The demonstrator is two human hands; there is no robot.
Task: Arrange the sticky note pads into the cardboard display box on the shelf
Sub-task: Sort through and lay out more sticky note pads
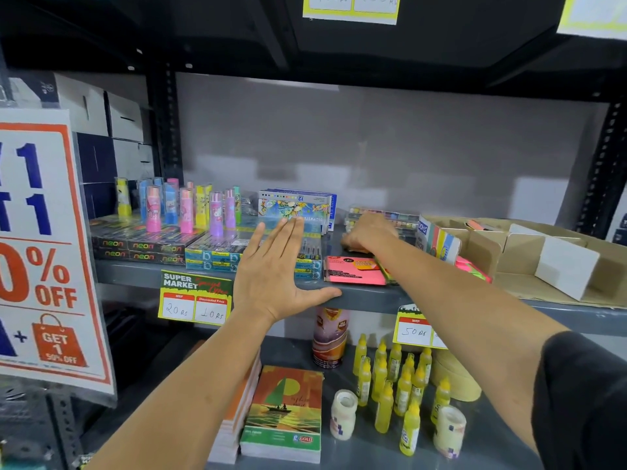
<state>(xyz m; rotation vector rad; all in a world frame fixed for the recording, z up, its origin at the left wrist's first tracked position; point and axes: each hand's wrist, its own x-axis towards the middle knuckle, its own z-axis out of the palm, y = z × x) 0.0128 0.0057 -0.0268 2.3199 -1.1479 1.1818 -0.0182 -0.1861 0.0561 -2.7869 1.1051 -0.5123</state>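
- Fingers of the right hand (368,232) curl down over something flat and orange-brown on the shelf (373,296), behind the pink pad; whether they actually pinch it cannot be told.
- Left hand (271,266) is spread flat and holds nothing, fingers straight and together, thumb out along the shelf's front edge.
- A pink sticky note pad (353,269) lies flat at the front edge of the shelf, just right of the left hand.
- More neon pink and green pads (473,268) lie just beside the cardboard display box (509,252), at its left front corner.
- That box stands at the right end of the shelf, its dividers bare, a white insert (566,266) inside.
- Oil pastel boxes (295,208) stand near the back edge, behind the left hand.
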